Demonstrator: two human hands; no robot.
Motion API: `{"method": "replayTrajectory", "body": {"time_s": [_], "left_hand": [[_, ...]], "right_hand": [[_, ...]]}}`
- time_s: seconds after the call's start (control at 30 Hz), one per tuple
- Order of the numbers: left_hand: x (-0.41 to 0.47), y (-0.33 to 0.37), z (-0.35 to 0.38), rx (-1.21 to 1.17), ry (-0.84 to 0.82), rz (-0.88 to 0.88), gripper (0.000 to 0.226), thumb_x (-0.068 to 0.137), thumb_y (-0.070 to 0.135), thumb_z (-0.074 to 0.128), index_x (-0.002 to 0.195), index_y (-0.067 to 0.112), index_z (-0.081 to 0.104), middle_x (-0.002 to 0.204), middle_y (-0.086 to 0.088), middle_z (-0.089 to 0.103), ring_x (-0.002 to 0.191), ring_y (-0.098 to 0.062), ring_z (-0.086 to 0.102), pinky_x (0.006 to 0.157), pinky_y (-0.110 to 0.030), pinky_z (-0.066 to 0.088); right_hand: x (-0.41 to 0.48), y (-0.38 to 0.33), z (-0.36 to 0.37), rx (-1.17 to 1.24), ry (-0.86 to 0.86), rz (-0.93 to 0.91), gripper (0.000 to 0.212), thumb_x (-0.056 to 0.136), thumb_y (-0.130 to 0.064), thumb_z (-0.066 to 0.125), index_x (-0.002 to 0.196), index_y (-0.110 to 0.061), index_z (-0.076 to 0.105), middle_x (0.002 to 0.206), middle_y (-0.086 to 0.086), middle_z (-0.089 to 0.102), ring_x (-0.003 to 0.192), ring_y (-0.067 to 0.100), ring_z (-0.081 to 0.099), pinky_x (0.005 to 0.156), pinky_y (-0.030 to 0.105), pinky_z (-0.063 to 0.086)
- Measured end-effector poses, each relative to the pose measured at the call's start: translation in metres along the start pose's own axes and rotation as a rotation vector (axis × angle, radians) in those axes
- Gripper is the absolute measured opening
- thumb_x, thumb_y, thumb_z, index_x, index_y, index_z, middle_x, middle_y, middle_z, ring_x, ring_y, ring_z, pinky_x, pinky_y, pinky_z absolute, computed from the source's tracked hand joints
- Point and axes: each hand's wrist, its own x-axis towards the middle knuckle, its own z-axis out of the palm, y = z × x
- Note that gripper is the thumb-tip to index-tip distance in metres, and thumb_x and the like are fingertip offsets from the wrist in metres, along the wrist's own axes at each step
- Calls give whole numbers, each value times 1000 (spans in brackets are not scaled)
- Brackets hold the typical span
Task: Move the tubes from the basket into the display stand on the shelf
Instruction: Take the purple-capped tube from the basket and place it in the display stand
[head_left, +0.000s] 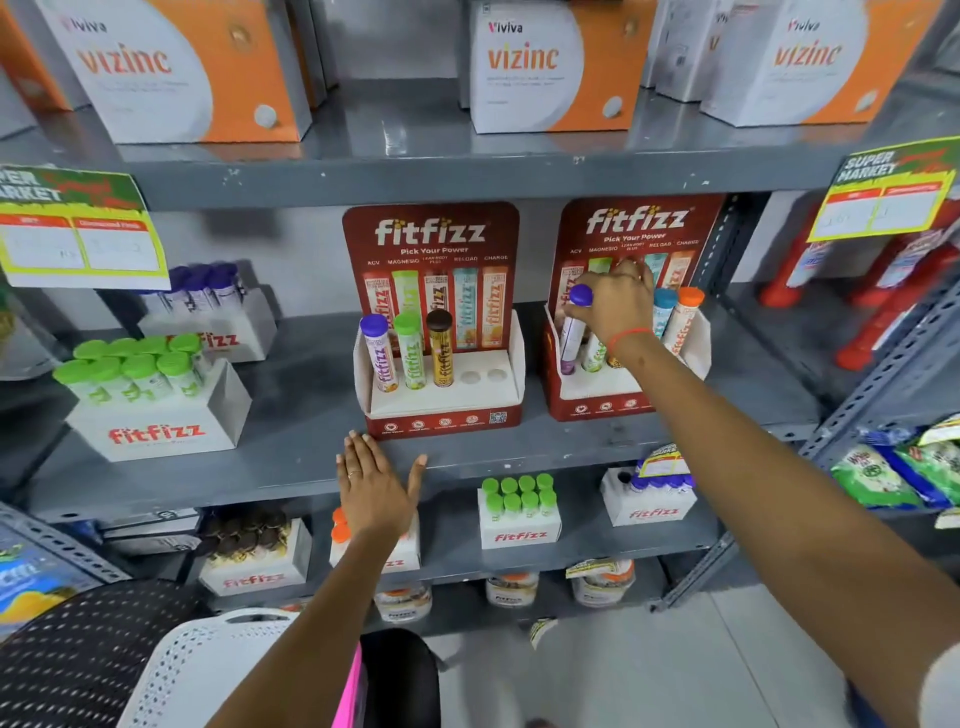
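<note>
Two red fitfizz display stands sit on the middle shelf. The left stand (441, 410) holds a purple-capped, a green-capped and a brown-capped tube, with two holes bare on its right. My right hand (615, 306) is shut on a purple-capped tube (574, 327) at the left end of the right stand (597, 405), which also holds blue-capped and orange-capped tubes; the tube's foot is down at the stand's tray. My left hand (376, 483) lies flat and open on the shelf edge below the left stand. A white perforated basket (208, 670) sits at bottom left, its contents hidden.
White fitfizz boxes with green-capped tubes (150, 400) and purple-capped tubes (208, 312) stand left on the same shelf. More fitfizz boxes fill the shelf below. Orange vizinc cartons (550, 67) line the top shelf. Price tags hang at both sides. Red bottles (883, 312) lie right.
</note>
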Motion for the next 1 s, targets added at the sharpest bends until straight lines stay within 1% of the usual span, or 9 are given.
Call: {"method": "replayTrajectory", "body": {"time_s": [0.27, 0.37, 0.47, 0.57, 0.7, 0.77, 0.83, 0.9, 1.0], "left_hand": [[-3, 1, -3, 30, -47, -19, 97, 80, 73, 2, 148, 5, -6, 160, -16, -3, 147, -30, -3, 116, -38, -6], [-2, 1, -5, 35, -48, -18, 96, 80, 73, 2, 148, 5, -6, 160, -15, -4, 147, -30, -4, 115, -38, -7], [-2, 2, -4, 50, -50, -18, 96, 80, 72, 2, 148, 5, -6, 160, -16, -4, 147, -30, -3, 116, -39, -6], [-2, 1, -3, 52, -50, -21, 96, 80, 73, 2, 148, 5, -6, 160, -16, -3, 147, -30, -3, 116, -39, -6], [-2, 1, -2, 32, -52, -25, 97, 80, 74, 2, 149, 6, -5, 160, -15, -3, 147, -30, -3, 116, -39, -6], [-2, 1, -2, 27, -53, -27, 97, 80, 74, 2, 149, 6, -6, 160, -15, -3, 147, -30, -3, 116, -39, -4], [-1, 1, -2, 32, -54, -29, 99, 78, 74, 0, 149, 6, -5, 160, -14, -3, 147, -29, -3, 116, -39, -4], [-2, 1, -2, 41, -54, -29, 100, 77, 75, 0, 149, 6, -4, 160, -14, -2, 147, -30, -2, 116, -39, -3], [-2, 1, -3, 45, -50, -29, 99, 78, 75, 1, 149, 6, -4, 160, -14, -2, 147, -30, -2, 117, -40, -3]], "right_hand": [[0, 4, 4, -151, -106, -55, 45, 81, -50, 65, 111, -17, 69, 111, 20, 67, 122, 37, 45, 116, 52, 21], [-3, 0, 7, -178, -189, -106, 46, 88, -51, 54, 115, -16, 65, 114, 14, 67, 124, 33, 43, 114, 59, 17], [0, 1, 3, -191, -231, -107, 45, 92, -51, 47, 116, -18, 64, 123, 16, 60, 128, 36, 38, 113, 65, 12], [10, 3, -5, -131, -326, -85, 38, 92, -41, 55, 125, -23, 60, 128, 13, 57, 130, 34, 36, 115, 62, 10], [20, 7, -16, 81, -460, -47, 53, 86, -28, 66, 136, -27, 48, 140, 13, 49, 135, 33, 33, 118, 54, 13], [21, 7, -19, 6, -464, -84, 55, 85, -36, 66, 136, -26, 47, 138, 13, 52, 136, 34, 32, 117, 58, 8], [20, 6, -20, -94, -434, -103, 49, 84, -45, 64, 128, -24, 55, 134, 13, 55, 136, 36, 32, 116, 63, 5], [19, 7, -20, -98, -425, -106, 42, 86, -43, 63, 123, -24, 60, 130, 12, 58, 134, 35, 33, 115, 62, 7], [22, 12, -24, 48, -461, -125, 38, 86, -26, 67, 124, -28, 60, 130, 14, 55, 128, 33, 35, 110, 52, 28]]}}
